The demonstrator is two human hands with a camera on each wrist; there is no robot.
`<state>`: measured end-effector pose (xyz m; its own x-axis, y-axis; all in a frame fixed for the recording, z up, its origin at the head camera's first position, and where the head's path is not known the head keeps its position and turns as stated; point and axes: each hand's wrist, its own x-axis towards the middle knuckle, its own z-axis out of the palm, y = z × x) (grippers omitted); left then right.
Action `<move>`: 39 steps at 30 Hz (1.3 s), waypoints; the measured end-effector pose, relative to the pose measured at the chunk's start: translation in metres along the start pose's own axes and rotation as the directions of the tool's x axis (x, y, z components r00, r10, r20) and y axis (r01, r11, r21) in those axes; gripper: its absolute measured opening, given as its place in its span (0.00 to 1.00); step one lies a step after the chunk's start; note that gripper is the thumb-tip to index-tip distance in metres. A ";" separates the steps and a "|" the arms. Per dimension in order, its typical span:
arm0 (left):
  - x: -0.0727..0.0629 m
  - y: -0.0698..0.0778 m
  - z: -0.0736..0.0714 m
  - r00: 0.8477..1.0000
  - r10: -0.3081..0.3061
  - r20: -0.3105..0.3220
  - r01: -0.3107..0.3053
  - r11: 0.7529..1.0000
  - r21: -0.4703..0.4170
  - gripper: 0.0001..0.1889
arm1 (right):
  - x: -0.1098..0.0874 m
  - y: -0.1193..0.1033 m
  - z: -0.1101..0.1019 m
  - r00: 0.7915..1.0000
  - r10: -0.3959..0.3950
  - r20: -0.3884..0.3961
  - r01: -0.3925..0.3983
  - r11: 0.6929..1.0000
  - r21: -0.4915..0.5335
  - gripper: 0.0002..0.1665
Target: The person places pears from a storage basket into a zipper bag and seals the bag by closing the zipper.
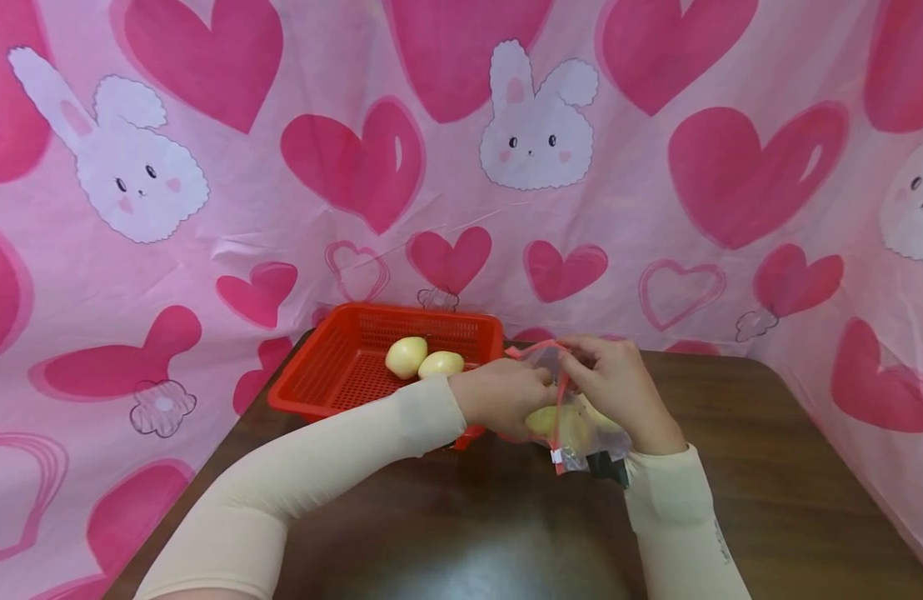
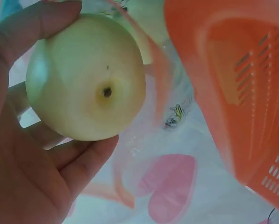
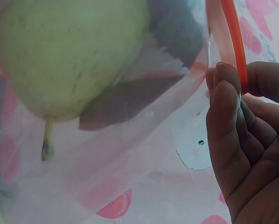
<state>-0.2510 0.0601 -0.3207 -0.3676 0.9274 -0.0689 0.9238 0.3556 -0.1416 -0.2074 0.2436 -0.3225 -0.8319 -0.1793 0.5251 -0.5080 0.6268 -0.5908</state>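
Observation:
My left hand grips a pale yellow pear, thumb on one side and fingers round the other. It is at the mouth of a clear zip bag with a red edge. My right hand pinches that red edge between thumb and fingers and holds the bag up. Inside the bag hangs another pear, its stem pointing down in the right wrist view. A dark patch shows beside this pear. How deep the gripped pear sits in the bag cannot be told.
Left of the hands, a red slotted plastic basket stands on the brown wooden table. Two pale pears, one at the left and one at the right, lie in it. A pink heart-and-rabbit cloth hangs behind.

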 end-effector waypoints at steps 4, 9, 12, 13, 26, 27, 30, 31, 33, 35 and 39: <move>0.004 0.000 0.004 1.000 0.009 0.005 -0.009 0.999 0.047 0.31 | 0.000 -0.001 0.001 1.000 0.003 -0.010 -0.003 1.000 0.000 0.13; 0.007 -0.002 0.005 0.999 -0.019 0.038 0.018 1.000 0.012 0.32 | 0.000 -0.002 0.001 1.000 0.015 -0.001 -0.015 1.000 0.005 0.13; 0.010 -0.005 0.006 0.997 -0.054 0.048 0.055 0.998 -0.008 0.32 | 0.001 -0.001 0.002 1.000 0.012 0.004 -0.012 1.000 0.004 0.13; 0.012 -0.006 0.006 0.997 -0.066 0.048 0.066 0.998 -0.011 0.31 | 0.001 -0.002 0.002 1.000 0.010 0.004 -0.010 1.000 0.002 0.13; 0.022 -0.010 0.011 0.986 -0.150 0.067 0.157 0.980 -0.124 0.24 | 0.001 -0.002 0.003 1.000 0.008 0.019 -0.008 1.000 0.007 0.12; 0.022 -0.011 0.012 0.986 -0.153 0.067 0.161 0.978 -0.132 0.24 | 0.001 -0.002 0.003 1.000 0.005 0.017 -0.005 1.000 0.007 0.12; 0.024 -0.012 0.014 0.986 -0.156 0.058 0.163 0.974 -0.155 0.25 | 0.002 -0.002 0.003 1.000 -0.007 0.004 0.007 1.000 -0.007 0.12; 0.025 -0.012 0.015 0.986 -0.157 0.054 0.163 0.974 -0.157 0.25 | 0.001 -0.002 0.003 1.000 -0.009 0.000 0.009 1.000 -0.010 0.12; 0.027 -0.013 0.017 0.986 -0.159 0.052 0.166 0.974 -0.154 0.25 | 0.001 -0.003 0.003 1.000 -0.013 -0.004 0.013 1.000 -0.020 0.12; 0.029 -0.013 0.018 0.985 -0.163 0.056 0.169 0.976 -0.137 0.23 | 0.001 -0.003 0.003 1.000 -0.015 -0.005 0.015 1.000 -0.027 0.12; 0.033 -0.011 0.018 0.981 -0.181 0.076 0.188 0.977 -0.104 0.20 | 0.001 -0.003 0.002 1.000 -0.003 0.001 0.003 1.000 -0.025 0.12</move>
<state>-0.2750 0.0843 -0.3396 -0.5356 0.8364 -0.1165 0.8442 0.5339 -0.0483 -0.2074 0.2395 -0.3213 -0.8305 -0.1824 0.5264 -0.5050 0.6453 -0.5732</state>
